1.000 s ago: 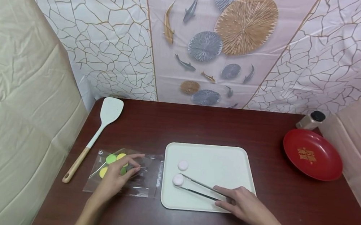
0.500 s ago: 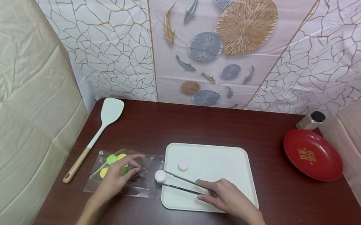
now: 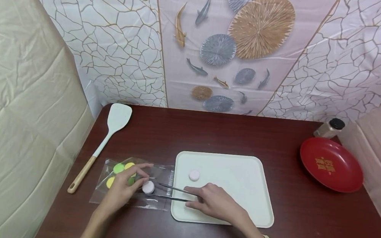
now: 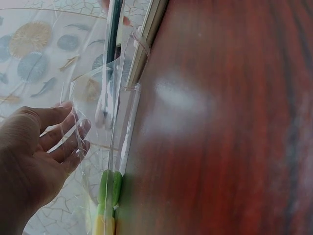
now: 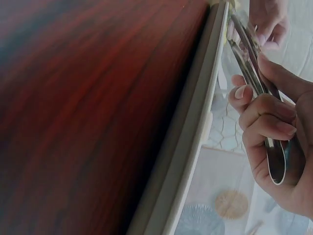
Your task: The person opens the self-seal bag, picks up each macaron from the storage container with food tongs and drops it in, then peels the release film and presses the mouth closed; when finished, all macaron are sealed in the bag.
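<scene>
My left hand (image 3: 122,189) pinches the upper layer of a clear plastic bag (image 3: 159,203) and lifts it, so the bag gapes in the left wrist view. Yellow and green macarons (image 3: 118,168) lie in its far end, partly behind the fingers. My right hand (image 3: 215,202) grips metal tongs (image 5: 252,73) between thumb and fingers. The tongs reach over the tray's left rim into the bag. At their tips, close to the left fingertips, is a pale pink macaron (image 3: 148,187). A second pale pink macaron (image 3: 194,175) lies on the cream tray (image 3: 240,173).
A white spatula (image 3: 118,117) with a wooden handle lies along the table's left side. At the right are a red oval plate (image 3: 344,168) and a black-capped jar (image 3: 329,128). Patterned cloth (image 3: 114,50) hangs behind the dark wooden table (image 3: 161,135).
My right hand has moved left with the tongs, carrying the pale pink macaron from the tray into the bag. The left hand has stayed in place holding the bag.
</scene>
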`<state>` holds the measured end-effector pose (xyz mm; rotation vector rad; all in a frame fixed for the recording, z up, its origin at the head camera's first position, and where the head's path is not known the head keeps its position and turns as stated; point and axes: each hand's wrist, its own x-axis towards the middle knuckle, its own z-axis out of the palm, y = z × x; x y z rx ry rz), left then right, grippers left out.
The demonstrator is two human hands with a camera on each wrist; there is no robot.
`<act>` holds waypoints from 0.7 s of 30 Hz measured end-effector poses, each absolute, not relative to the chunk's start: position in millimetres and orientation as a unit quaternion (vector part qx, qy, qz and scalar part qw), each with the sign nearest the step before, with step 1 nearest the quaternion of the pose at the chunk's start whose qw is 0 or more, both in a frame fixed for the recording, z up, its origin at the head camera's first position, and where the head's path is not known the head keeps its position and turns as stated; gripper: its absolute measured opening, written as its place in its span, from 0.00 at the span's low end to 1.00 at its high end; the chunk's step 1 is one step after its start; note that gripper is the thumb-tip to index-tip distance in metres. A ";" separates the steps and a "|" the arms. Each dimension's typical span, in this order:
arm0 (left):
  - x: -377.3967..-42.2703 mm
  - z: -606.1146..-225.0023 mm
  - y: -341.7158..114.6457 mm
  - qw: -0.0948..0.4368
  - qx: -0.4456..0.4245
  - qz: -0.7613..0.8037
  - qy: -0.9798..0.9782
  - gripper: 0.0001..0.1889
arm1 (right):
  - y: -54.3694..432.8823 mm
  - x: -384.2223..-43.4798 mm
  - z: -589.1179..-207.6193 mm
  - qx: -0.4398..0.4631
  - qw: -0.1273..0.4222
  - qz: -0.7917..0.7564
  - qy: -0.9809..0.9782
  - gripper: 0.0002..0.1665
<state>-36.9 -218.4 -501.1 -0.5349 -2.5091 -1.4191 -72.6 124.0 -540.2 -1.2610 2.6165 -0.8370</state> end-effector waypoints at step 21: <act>-37.1 -499.5 -215.6 0.102 -0.166 -0.477 -0.857 0.13 | 81.2 -90.9 -555.2 -0.396 0.094 -0.232 0.883 0.36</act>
